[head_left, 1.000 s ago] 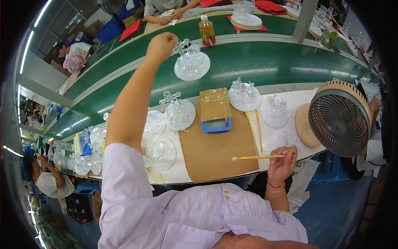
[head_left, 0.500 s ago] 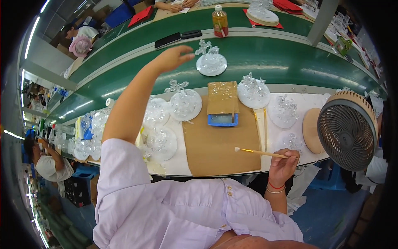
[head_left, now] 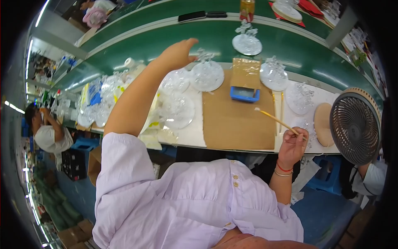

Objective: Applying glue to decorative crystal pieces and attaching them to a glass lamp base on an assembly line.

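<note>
My left hand (head_left: 179,54) reaches over the bench with thumb and fingers apart and nothing in it. Just beside its fingers is a clear ornament on a round white disc (head_left: 207,77). A paintbrush (head_left: 280,120) with a pale tip is held in my right hand (head_left: 294,145), its bristles over a sheet of brown cardboard (head_left: 238,128). On that sheet stands a small blue tray (head_left: 244,95), partly covered by a taped cardboard flap (head_left: 246,73). Another clear ornament on a disc (head_left: 247,44) sits apart on the green belt (head_left: 166,53).
More disc ornaments (head_left: 273,74) flank the cardboard, with wrapped ones crowded at left. Two thin sticks (head_left: 282,111) lie along its right edge. A dark fan (head_left: 355,126) stands at far right beside a tan round board (head_left: 323,124). A phone (head_left: 192,16) and bottle lie beyond.
The view has shifted, so the bench sits further right and higher. My left hand has drawn back from the ornament on the belt toward the nearer disc. The right hand still holds the paintbrush.
</note>
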Motion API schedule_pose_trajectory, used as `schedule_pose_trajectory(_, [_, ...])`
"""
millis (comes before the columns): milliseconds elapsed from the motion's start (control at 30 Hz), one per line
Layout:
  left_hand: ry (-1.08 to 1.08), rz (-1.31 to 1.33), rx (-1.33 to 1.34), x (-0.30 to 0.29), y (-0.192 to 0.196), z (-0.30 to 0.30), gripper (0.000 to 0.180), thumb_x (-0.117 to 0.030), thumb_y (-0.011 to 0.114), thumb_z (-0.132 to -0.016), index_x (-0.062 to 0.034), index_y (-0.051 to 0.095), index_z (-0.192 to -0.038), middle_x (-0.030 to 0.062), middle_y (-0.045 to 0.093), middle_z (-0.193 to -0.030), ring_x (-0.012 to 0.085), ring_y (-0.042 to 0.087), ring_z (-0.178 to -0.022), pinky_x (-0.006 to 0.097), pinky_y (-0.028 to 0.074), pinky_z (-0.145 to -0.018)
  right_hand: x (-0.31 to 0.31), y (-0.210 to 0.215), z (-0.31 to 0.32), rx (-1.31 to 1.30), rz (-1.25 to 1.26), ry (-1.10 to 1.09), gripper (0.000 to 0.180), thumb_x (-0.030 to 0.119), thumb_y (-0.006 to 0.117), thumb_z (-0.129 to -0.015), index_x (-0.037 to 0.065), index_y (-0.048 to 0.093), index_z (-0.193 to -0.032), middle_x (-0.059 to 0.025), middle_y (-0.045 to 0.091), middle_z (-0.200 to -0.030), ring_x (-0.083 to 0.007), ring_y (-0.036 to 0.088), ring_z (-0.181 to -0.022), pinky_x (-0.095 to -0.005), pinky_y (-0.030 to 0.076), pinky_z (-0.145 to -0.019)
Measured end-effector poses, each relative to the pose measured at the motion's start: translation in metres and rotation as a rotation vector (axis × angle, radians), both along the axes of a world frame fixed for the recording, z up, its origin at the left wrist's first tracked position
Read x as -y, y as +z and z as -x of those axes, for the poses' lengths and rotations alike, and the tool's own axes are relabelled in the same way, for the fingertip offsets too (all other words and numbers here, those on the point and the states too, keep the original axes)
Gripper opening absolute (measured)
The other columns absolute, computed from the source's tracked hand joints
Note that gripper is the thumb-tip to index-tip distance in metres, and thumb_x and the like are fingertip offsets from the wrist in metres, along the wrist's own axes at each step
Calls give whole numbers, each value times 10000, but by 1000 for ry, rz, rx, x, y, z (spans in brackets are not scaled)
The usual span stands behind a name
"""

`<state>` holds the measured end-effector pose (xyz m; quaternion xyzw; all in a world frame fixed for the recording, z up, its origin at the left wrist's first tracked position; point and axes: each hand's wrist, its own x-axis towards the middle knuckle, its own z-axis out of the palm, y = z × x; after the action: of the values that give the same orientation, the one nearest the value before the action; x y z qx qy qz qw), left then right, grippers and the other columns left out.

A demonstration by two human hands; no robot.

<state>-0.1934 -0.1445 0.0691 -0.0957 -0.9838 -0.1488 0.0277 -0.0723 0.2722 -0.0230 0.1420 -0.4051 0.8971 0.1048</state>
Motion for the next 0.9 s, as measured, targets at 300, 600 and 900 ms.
schedule_pose_trajectory(300, [-153, 146, 292, -14, 29, -161, 371, -201, 697, -818, -110, 625, -1171, 152, 660, -1023, 324, 627, -943, 418, 504, -797, -2, 15, -3, 18, -223, -252, 147, 146, 505, -995, 16, 533, -1060, -114, 621, -879, -150, 547, -693, -278, 451, -647])
schedule_pose_trajectory(600, [-13, -118, 106, -31, 31, -171, 184, -97, 615, -863, -66, 658, -1038, 151, 667, -746, 283, 656, -666, 367, 508, -628, 51, 52, 36, -335, -1093, -496, 110, 100, 578, -950, -7, 559, -966, -99, 638, -851, -150, 619, -698, -257, 503, -654])
schedule_pose_trajectory(900, [-162, -401, 198, -79, 1, -155, 217, -170, 695, -807, -33, 650, -971, 145, 613, -990, 328, 630, -811, 399, 511, -739, 91, 39, 60, -345, -1253, -358, 140, 135, 604, -937, 1, 571, -962, -111, 633, -773, -192, 625, -650, -278, 495, -606])
